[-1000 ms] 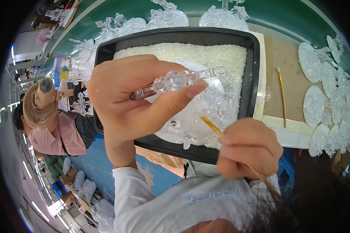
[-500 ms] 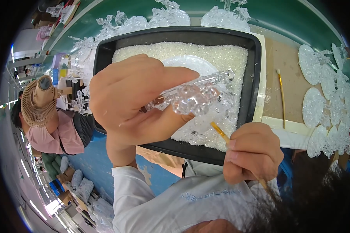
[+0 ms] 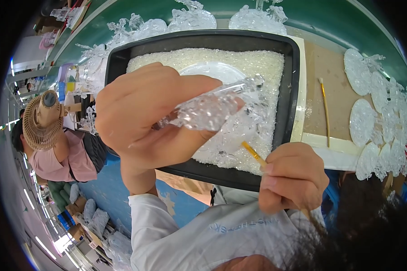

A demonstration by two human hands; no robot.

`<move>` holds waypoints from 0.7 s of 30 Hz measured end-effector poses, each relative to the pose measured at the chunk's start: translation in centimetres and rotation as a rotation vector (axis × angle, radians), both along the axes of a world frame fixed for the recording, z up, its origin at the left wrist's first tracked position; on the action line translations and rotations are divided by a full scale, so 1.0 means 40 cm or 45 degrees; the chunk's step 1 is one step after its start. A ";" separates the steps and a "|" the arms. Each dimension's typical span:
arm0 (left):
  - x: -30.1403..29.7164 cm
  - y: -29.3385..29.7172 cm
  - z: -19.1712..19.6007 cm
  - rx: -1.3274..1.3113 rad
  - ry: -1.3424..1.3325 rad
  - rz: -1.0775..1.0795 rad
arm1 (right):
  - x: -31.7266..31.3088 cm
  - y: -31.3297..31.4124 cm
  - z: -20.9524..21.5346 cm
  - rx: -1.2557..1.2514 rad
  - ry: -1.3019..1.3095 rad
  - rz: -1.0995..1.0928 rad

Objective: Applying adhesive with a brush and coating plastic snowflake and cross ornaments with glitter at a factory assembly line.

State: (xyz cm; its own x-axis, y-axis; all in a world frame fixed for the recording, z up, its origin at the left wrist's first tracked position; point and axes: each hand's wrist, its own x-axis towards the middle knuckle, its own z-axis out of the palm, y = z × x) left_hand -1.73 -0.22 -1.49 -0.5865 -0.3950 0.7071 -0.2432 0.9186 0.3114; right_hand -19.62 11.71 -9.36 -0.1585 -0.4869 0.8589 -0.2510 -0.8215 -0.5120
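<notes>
Pinched between the thumb and fingers of my left hand (image 3: 142,115) is a clear plastic figurine (image 3: 208,110), with a round clear base (image 3: 215,70) showing behind it. The hand is over a black tray (image 3: 294,77) filled with whitish translucent granules (image 3: 262,61). Part of the figurine is hidden by my fingers. My right hand (image 3: 296,178) grips a small paintbrush (image 3: 253,152) near the tray's near right corner. The brush's tip end points up and left toward the figurine, apart from it.
Several clear figurines on round bases (image 3: 192,20) stand behind the tray, and more (image 3: 362,117) crowd the right side. A second brush (image 3: 324,108) lies on brown board (image 3: 314,63). To the left are a fan (image 3: 43,122) and a person in pink (image 3: 61,156).
The figurine has turned slightly in my left hand, and that hand sits a little further left. My right hand keeps its hold on the brush. The whole view has shifted slightly.
</notes>
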 end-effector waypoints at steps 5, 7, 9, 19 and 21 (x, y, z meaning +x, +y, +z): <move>-0.014 0.032 0.006 0.402 0.138 0.232 | -0.004 0.005 -0.003 0.049 -0.008 -0.038; -0.003 0.028 0.017 0.353 0.076 0.241 | -0.002 0.005 0.001 -0.008 -0.038 -0.052; 0.000 0.016 0.010 0.313 0.025 0.234 | 0.002 -0.005 0.001 0.070 -0.020 -0.064; -0.001 0.017 0.007 0.223 0.023 0.267 | -0.013 0.010 -0.005 -0.017 -0.037 0.037; 0.002 0.017 0.006 0.237 0.047 0.235 | -0.001 0.010 -0.011 -0.041 -0.119 0.039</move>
State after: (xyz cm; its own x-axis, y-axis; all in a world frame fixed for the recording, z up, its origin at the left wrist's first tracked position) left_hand -1.65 0.48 -1.27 -0.4678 -0.6183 0.6315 -0.3868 0.7857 0.4827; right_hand -19.68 12.13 -9.80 -0.2244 -0.4654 0.8562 -0.1782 -0.8442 -0.5056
